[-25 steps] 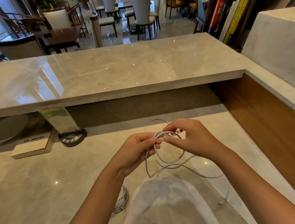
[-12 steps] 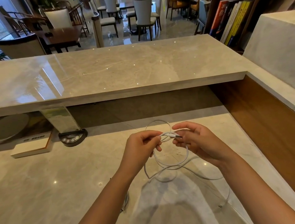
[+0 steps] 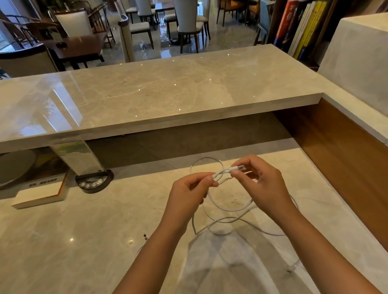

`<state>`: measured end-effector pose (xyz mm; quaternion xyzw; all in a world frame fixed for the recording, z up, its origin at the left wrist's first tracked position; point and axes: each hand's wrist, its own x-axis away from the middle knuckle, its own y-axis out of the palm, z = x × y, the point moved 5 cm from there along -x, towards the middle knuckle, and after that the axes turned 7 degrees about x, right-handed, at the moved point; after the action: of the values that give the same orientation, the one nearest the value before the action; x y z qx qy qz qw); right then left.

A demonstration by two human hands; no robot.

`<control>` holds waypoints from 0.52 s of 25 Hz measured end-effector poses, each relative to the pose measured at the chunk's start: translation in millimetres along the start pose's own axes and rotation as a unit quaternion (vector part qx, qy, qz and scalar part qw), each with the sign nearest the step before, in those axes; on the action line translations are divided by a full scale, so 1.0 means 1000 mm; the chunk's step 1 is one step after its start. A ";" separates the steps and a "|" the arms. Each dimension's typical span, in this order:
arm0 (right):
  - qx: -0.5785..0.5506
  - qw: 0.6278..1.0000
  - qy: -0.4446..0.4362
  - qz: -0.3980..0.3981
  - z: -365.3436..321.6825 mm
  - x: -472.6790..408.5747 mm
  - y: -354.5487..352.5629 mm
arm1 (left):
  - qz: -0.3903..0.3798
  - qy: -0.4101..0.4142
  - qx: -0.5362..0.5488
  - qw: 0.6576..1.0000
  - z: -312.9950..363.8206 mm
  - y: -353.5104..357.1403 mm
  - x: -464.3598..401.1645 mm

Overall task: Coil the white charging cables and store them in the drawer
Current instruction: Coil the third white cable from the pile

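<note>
A thin white charging cable hangs in loose loops between my two hands above the lower marble desk. My left hand pinches the cable close to its plug. My right hand grips the white plug end with its metal tip pointing right. More of the cable trails on the desk under my right forearm toward the right edge. A second cable end lies partly hidden beside my left forearm. No drawer is in view.
A raised marble counter runs across behind the desk. Under it stand a book, a black desk device with buttons and a round plate. A wooden panel walls the right side. Chairs and tables lie beyond.
My hands have moved a little apart. The small coil bunched between the fingers has loosened, and my right hand now holds the plug end out to the right.
</note>
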<state>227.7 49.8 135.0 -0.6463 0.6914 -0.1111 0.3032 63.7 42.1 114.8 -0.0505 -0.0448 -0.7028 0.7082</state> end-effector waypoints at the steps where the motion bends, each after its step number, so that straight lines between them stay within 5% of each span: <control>1: -0.005 1.000 -0.002 0.013 0.001 0.000 -0.002 | -0.001 -0.007 0.006 1.000 0.000 0.000 0.001; 7: -0.048 0.997 -0.003 0.056 0.007 0.002 -0.007 | -0.006 -0.026 0.013 1.000 0.001 0.001 0.005; 13: -0.060 0.997 -0.019 0.046 0.008 0.002 -0.014 | -0.088 -0.053 0.034 0.994 0.002 0.007 0.009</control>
<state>244.0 47.8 135.3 -0.6328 0.7200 -0.0433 0.2817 70.9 33.4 118.1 -0.0596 -0.1102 -0.7569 0.6414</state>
